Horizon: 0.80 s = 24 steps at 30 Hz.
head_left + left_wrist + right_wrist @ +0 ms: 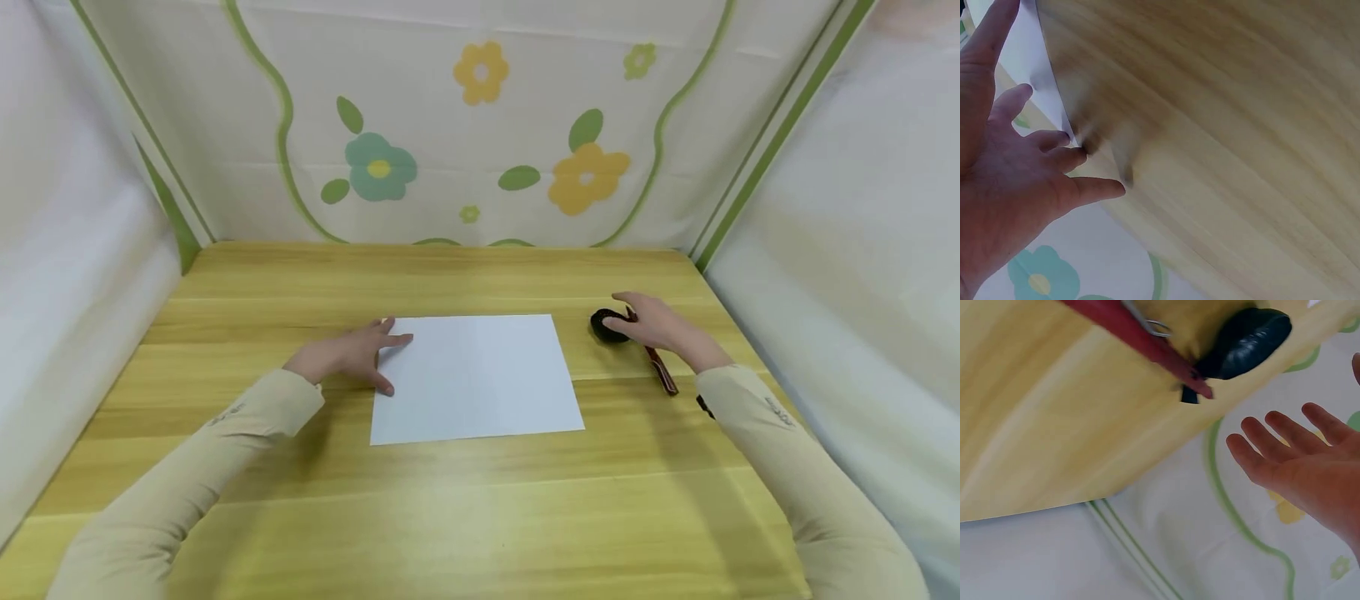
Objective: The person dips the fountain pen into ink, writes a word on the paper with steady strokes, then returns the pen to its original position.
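Note:
A blank white sheet of paper (480, 379) lies on the wooden table. My left hand (358, 353) is spread over the paper's left edge, its thumb and forefinger reaching onto the sheet. To the right of the paper is a rounded, glossy black object (1250, 344). Beside it lies a slim dark red stick-like thing (1141, 344) with a metal ring or clip on it; its exact kind does not show. Over these two hovers my right hand (651, 323), fingers extended and apart, nothing gripped. In the right wrist view that hand (1310, 450) shows a gap from both things.
A small black piece (705, 407) shows at the right sleeve's cuff. White cloth with printed flowers (480, 150) stands behind the table (450, 517), and plain white cloth walls (862, 208) close in both sides.

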Tool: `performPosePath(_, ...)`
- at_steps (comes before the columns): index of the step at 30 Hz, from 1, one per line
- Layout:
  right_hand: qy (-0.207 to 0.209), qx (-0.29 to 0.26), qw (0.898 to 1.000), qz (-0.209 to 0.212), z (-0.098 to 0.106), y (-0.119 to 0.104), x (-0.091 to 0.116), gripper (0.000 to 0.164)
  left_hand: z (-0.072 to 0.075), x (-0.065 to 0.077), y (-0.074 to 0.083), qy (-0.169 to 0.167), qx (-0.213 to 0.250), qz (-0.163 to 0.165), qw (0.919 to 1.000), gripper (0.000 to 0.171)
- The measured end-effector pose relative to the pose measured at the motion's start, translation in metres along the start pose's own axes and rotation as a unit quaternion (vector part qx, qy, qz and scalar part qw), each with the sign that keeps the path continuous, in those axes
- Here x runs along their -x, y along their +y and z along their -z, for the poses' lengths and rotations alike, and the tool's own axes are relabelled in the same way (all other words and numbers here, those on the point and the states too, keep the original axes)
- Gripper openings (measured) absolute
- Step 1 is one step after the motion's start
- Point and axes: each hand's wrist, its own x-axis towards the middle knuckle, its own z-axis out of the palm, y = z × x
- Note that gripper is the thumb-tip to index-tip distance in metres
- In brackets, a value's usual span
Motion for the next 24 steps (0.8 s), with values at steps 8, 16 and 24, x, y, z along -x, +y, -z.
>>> performPosePath(8, 0.017, -0.019, 1.000, -0.018, -0.017, 0.030, 0.024, 0.070, -0.002, -0.001, -0.001, 0.011, 0.023, -0.008, 0.9996, 0.092)
performPosePath(16, 0.026, -0.033, 0.999, -0.033, -0.030, 0.045, 0.043, 0.062, -0.003, -0.003, -0.005, 0.013, 0.022, -0.023, 0.9994, 0.093)
performPosePath(24, 0.047, -0.024, 0.998, -0.030, -0.045, 0.054, 0.044, 0.051, -0.010, 0.001, -0.011, 0.024, 0.028, -0.029, 0.9989, 0.093)
